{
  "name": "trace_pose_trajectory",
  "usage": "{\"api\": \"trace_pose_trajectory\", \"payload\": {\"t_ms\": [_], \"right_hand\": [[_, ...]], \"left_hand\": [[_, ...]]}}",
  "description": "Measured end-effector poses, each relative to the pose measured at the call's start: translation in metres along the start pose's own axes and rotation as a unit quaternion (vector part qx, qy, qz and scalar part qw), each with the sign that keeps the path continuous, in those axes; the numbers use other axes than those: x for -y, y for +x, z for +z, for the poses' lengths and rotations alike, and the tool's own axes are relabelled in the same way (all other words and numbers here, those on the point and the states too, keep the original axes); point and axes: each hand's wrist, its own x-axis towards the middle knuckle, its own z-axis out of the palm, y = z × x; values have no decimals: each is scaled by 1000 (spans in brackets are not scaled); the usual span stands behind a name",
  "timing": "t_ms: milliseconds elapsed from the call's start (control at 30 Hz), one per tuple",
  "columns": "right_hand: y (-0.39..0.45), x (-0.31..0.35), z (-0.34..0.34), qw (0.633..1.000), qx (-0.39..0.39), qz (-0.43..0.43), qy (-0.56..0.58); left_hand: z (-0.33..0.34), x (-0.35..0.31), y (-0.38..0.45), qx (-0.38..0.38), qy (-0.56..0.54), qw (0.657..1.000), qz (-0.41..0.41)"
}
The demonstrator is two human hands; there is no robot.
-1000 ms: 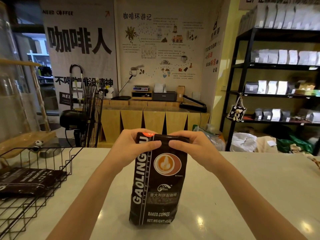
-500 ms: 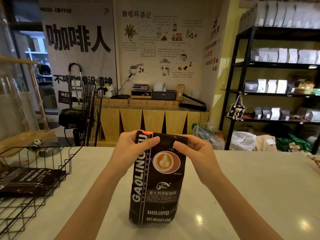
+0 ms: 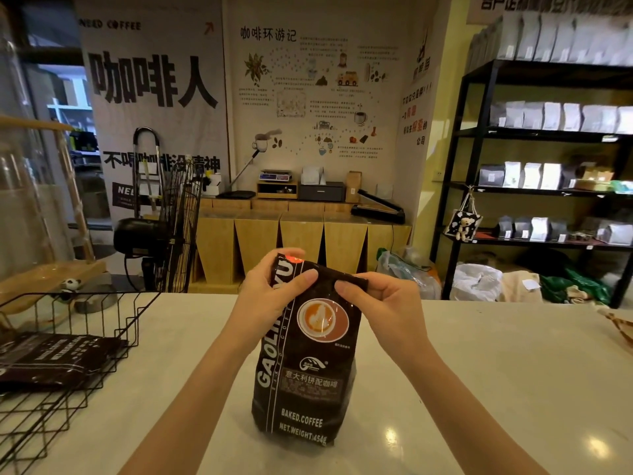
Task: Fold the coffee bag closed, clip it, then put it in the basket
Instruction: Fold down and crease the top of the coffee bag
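Since the earlier frame the bag top has been rolled lower and tilted. The coffee bag (image 3: 306,354), upright on the tabletop (image 3: 479,371), is pinched closed-fingered at its folded top by the left hand (image 3: 270,293) and right hand (image 3: 380,299). The crease should be pressed flat and level. No clip is seen; the basket (image 3: 78,337) at left already contains a bag (image 3: 51,358).
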Motion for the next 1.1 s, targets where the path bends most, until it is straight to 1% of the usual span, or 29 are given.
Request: {"api": "trace_pose_trajectory", "payload": {"t_ms": [33,67,100,133,167,200,267,333,400,433,467,567,600,633,733,800,833,867,900,933,967,1000,1033,1067,1100], "right_hand": [[0,0,1,1000,-16,-8,-11],[-1,-1,2,999,-34,-20,-29],[-2,0,5,997,-55,-33,-52],[-3,1,9,992,-75,-54,-81],[-5,2,13,985,-95,-80,-122],[-7,2,18,973,-112,-109,-171],[-11,3,28,945,-122,-165,-253],[-13,5,36,925,-124,-207,-295],[-16,8,41,905,-122,-226,-338],[-20,8,43,904,-114,-228,-344],[-25,9,44,910,-97,-223,-337],[-38,9,45,947,-14,-171,-271],[-40,9,45,952,10,-158,-263],[-41,9,46,950,29,-153,-271],[-39,8,47,927,65,-168,-329],[-34,11,44,935,93,-154,-305],[-30,13,41,944,92,-147,-281],[-24,13,36,952,64,-147,-262],[-17,14,30,956,20,-147,-255],[-10,15,24,960,-18,-130,-247],[-3,19,18,969,-25,-91,-230],[2,21,13,981,6,-35,-190],[7,22,7,990,58,24,-127],[10,23,3,990,112,69,-57],[12,22,-2,985,148,91,3]], "left_hand": [[2,2,0,-46,63,996,38],[3,2,-2,-110,131,982,82],[6,1,-7,-172,190,958,131],[9,0,-13,-209,231,935,171],[14,-2,-20,-210,249,926,188],[20,-4,-27,-188,249,932,185],[31,-6,-39,-116,203,961,151],[38,-9,-46,-62,147,979,126],[38,-11,-49,-33,106,989,101],[36,-11,-50,-24,90,992,90],[33,-10,-50,-16,75,994,83],[23,-5,-49,-2,32,997,74],[20,-5,-49,-2,19,997,72],[18,-4,-48,-6,9,998,70],[10,-7,-45,-16,-2,997,69],[2,-8,-41,-36,-24,998,53],[-2,-8,-39,-42,-45,997,37],[-6,-9,-37,-41,-63,997,21],[-9,-11,-36,-33,-76,997,4],[-11,-11,-35,-22,-85,996,-11],[-13,-12,-34,-10,-94,995,-24],[-14,-12,-33,2,-101,994,-34],[-15,-12,-32,14,-108,993,-42],[-16,-12,-31,25,-114,992,-47],[-16,-12,-29,35,-118,991,-54]]}}
